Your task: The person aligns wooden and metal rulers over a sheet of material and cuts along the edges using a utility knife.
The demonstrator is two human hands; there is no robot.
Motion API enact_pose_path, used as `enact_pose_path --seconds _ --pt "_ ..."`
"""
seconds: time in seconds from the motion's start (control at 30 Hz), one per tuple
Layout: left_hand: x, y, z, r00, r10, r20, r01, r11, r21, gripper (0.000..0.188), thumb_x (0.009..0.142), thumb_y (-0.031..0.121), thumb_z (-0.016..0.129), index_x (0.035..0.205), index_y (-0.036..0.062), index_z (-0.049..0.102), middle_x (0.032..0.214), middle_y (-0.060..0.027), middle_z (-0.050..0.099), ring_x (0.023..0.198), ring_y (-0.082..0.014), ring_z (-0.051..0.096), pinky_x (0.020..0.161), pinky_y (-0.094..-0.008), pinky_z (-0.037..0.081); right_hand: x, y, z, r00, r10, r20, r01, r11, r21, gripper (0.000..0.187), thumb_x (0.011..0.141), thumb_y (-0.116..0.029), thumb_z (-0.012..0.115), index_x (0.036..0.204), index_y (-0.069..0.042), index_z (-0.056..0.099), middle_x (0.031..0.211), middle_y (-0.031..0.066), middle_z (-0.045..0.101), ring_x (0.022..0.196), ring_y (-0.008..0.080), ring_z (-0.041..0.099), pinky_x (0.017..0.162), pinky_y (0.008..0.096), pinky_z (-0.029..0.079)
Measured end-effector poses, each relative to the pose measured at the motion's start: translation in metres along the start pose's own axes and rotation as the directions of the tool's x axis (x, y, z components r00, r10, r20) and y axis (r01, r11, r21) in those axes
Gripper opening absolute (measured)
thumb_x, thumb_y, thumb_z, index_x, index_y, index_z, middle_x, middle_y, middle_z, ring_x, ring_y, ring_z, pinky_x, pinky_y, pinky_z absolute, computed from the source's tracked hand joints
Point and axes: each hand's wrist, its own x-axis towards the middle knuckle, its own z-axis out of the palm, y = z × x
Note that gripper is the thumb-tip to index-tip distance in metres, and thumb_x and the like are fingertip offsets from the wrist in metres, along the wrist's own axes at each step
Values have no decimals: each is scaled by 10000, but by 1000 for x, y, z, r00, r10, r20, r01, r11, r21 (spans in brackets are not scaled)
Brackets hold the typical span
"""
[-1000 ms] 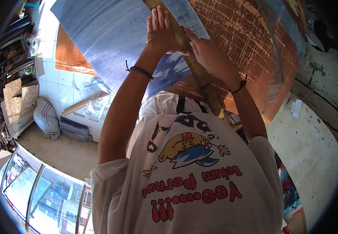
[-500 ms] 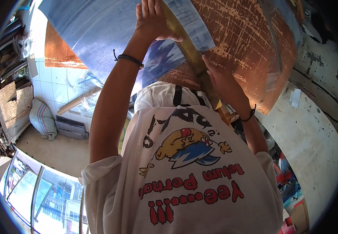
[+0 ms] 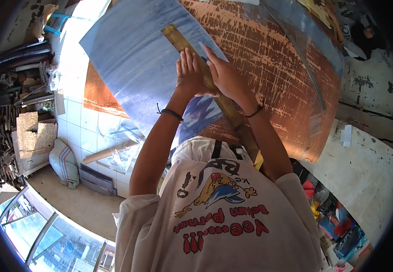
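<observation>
A long brass-coloured straightedge (image 3: 178,38) lies diagonally across a shiny bluish metal sheet (image 3: 133,63) on a worn reddish-brown board (image 3: 273,68). My left hand (image 3: 188,75) lies flat on the sheet, against the left side of the straightedge, fingers together and pointing away from me. My right hand (image 3: 223,75) presses down on top of the straightedge beside the left hand. Both wrists wear thin dark bands. No tool shows in either hand.
A second metal sheet (image 3: 305,41) lies at the board's far right. A paint-stained white table (image 3: 364,154) sits to the right, with colourful packages (image 3: 337,222) below it. Scrap wood and pipes (image 3: 19,113) are piled at left beside a striped sack (image 3: 65,163) on the floor.
Both hands came together at the middle of the straightedge. The left hand came down from its far end and the right hand slid up from lower down. The view shifted too.
</observation>
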Motion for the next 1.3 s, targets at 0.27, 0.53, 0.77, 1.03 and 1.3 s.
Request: enact_pose_path --seconds 0.27,0.53,0.77,1.03,1.3 --pt "-9 -4 -2 999 -25 38 27 999 -42 1609 538 854 752 1568 -65 -74 1642 -297 -114 1515 -444 -181 1223 -554 -51 58 21 36 984 -42 173 54 997 -64 526 1053 -170 421 1558 -76 306 1014 305 652 929 457 640 823 496 515" --pt "-7 -5 -2 998 -29 56 32 998 -59 1621 529 847 766 1569 -53 -92 1647 -278 -132 1521 -434 -169 1229 -539 -37 63 16 33 981 -78 177 91 994 -66 521 1046 -174 425 1544 -55 327 959 309 663 868 456 657 765 506 526" --pt "-3 -4 -1 998 8 62 -7 1000 -27 1621 527 868 746 1565 -65 -77 1621 -333 -145 1504 -479 -180 1214 -589 -16 51 16 32 966 42 254 22 970 -244 510 1049 -189 421 1532 -45 346 890 285 671 778 430 663 708 498 534" --pt "0 -5 2 1000 -10 19 10 1000 4 1598 558 864 736 1550 -111 -51 1610 -359 -129 1502 -496 -154 1219 -588 12 -5 4 -3 920 180 348 -69 949 -308 528 1046 -184 455 1550 -82 331 801 240 640 708 391 652 651 478 519" --pt "2 -7 14 999 -6 -39 8 999 31 1645 507 909 713 1547 -121 -37 1611 -362 -116 1506 -491 -139 1220 -586 17 -70 13 -21 903 180 391 -48 944 -326 523 1057 -207 450 1550 -89 324 831 228 638 737 374 654 681 467 538"
